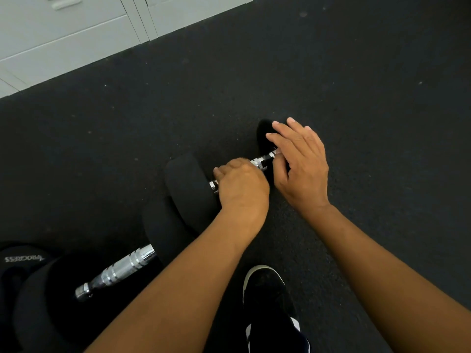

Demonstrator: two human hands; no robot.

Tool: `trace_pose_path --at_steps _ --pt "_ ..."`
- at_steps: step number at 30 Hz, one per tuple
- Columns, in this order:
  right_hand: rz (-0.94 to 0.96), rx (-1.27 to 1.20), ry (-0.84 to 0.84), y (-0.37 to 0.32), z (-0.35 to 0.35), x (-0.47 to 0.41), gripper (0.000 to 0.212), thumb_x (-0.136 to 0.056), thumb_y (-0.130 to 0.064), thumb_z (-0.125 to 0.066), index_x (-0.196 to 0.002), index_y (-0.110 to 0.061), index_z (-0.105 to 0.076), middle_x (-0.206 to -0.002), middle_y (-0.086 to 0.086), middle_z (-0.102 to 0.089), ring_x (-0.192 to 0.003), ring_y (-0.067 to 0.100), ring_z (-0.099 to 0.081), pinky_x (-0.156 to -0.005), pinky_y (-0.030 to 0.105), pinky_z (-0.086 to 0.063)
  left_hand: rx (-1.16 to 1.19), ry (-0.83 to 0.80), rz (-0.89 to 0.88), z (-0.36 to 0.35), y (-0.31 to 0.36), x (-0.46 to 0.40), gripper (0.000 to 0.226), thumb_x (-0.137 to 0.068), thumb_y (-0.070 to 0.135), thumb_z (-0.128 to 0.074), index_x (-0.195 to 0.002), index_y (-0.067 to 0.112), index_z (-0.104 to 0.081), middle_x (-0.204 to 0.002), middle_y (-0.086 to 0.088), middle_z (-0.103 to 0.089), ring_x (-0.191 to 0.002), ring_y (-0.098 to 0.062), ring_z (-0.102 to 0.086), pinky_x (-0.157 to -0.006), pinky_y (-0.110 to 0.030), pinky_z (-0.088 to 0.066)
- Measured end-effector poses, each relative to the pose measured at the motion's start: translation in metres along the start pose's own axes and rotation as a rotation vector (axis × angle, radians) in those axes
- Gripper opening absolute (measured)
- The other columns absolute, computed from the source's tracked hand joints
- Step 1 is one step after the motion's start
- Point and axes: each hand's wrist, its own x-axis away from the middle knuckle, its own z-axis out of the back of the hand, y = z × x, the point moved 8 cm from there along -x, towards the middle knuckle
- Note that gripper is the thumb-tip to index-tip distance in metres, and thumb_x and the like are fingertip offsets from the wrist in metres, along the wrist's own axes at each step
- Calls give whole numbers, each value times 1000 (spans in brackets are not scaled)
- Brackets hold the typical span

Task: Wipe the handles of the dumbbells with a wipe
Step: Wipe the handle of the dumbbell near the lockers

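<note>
Nearest to me is my shoe [267, 299] on the black rubber floor [356, 85]. Just left of it lies the near dumbbell [119, 271], its chrome handle bare and nothing touching it; I judge it is not yet being wiped.

Beyond that is the far dumbbell [188, 184], resting on the floor with its handle [262, 161] running up and to the right between its two black heads. My left hand [242, 187] has its grip clenched round the left part of that handle, fingers curled over the bar. I can't see a wipe in it; if one is there, the fist hides it. My right hand [300, 164] is released, fingers straight and spread, lying over the right end of the handle and against the far head, as if steadying it.

What worries me: the dumbbell sits on round heads, so a hard stroke along the bar could roll it, and it lies close to the near dumbbell. The right fingers sit by the collar, where the sliding left fist could pinch them. And only the covered stretch gets cleaned, so the knurled ends may be missed.

Farthest off, pale cabinets [76, 34] stand along the wall.
</note>
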Motion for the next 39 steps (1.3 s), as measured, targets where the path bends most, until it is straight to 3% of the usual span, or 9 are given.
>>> trace_pose_path --at_steps 4,10,13,16,18,22,30,35,39 --pt "13 -14 -9 1 0 0 34 -97 -9 -50 -124 -10 -71 -139 6 -64 -140 25 -50 -122 44 -32 155 136 -279 4 28 1 57 -100 10 -49 -151 -2 -30 -141 -20 -48 -132 -34 -47 -119 -46 -31" --pt "8 -15 -23 0 -1 1 35 -95 -5 -51 -122 -9 -72 -140 6 -64 -141 26 -50 -120 48 -33 -217 -20 -12 1 -12 8 39 -107 23 -35 -133 -3 -46 -124 -17 -61 -114 -30 -62 -118 -52 -31" --pt "13 -16 -22 1 0 1 34 -94 -5 -52 -121 -8 -72 -139 7 -64 -140 26 -50 -120 49 -34 -477 -99 -48 2 -11 7 43 -106 27 -39 -137 -1 -46 -127 -14 -58 -118 -27 -59 -121 -57 -20" --pt "17 -15 -22 1 -1 1 34 -94 -4 -52 -121 -8 -72 -139 7 -64 -141 26 -49 -121 47 -32 -280 -135 -129 8 1 -2 38 -103 25 -45 -135 5 -52 -125 -12 -61 -115 -27 -60 -117 -54 -28" --pt "8 -7 -6 2 -1 1 34 -95 -3 -52 -122 -9 -72 -139 6 -64 -140 26 -50 -122 44 -31 -103 -20 -216 15 15 -5 37 -102 20 -44 -135 4 -48 -126 -14 -60 -114 -30 -61 -108 -47 -40" --pt "41 13 -5 3 -3 0 33 -100 -5 -48 -123 -9 -72 -139 7 -64 -140 25 -50 -124 38 -27 -28 105 -349 8 29 2 58 -103 19 -41 -155 2 -23 -149 -21 -44 -140 -34 -42 -119 -46 -31" --pt "21 6 -13 3 -1 2 37 -100 -2 -43 -123 -7 -71 -140 8 -64 -141 28 -49 -123 45 -30 -570 -189 -146 6 -5 13 66 -107 30 -32 -153 -13 -10 -151 -24 -43 -136 -40 -46 -125 -55 -3" --pt "12 8 -6 3 -3 1 35 -100 -2 -45 -121 -8 -72 -139 7 -64 -141 27 -50 -123 43 -29 -222 -136 -127 4 -3 -4 53 -100 23 -49 -145 -3 -41 -125 -15 -63 -111 -30 -63 -123 -58 -12" --pt "11 21 -1 3 -3 1 32 -100 -2 -48 -119 -9 -73 -139 6 -65 -140 25 -50 -123 42 -30 -24 84 -354 7 27 2 60 -103 18 -41 -156 2 -21 -152 -22 -41 -143 -35 -38 -123 -49 -20"
